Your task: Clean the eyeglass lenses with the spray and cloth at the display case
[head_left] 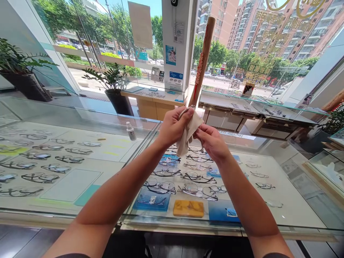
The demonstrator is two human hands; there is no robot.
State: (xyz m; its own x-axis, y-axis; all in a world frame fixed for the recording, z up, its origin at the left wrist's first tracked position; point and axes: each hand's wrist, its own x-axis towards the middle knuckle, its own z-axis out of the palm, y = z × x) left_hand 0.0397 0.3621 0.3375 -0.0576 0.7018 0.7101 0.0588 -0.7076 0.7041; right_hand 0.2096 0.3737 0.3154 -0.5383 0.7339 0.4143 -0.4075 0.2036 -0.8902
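Above the glass counter, my left hand (174,125) is closed on a beige cleaning cloth (189,132) with a zigzag edge. A thin curved rim, like that of eyeglasses, shows by the left thumb; the cloth and fingers hide the rest. My right hand (213,141) pinches at the cloth's right edge, its fingertips partly covered. Beneath both hands, rows of eyeglasses (195,176) lie inside the glass display counter (258,218). A yellow-brown case (188,208) and a blue tray (162,206) are near its front.
A small white bottle (130,131) stands on the left counter. More eyeglasses (40,177) lie under that glass. Beyond are a potted plant (118,100), a wooden post (202,61), window-side display cases (228,107) and large windows onto the street.
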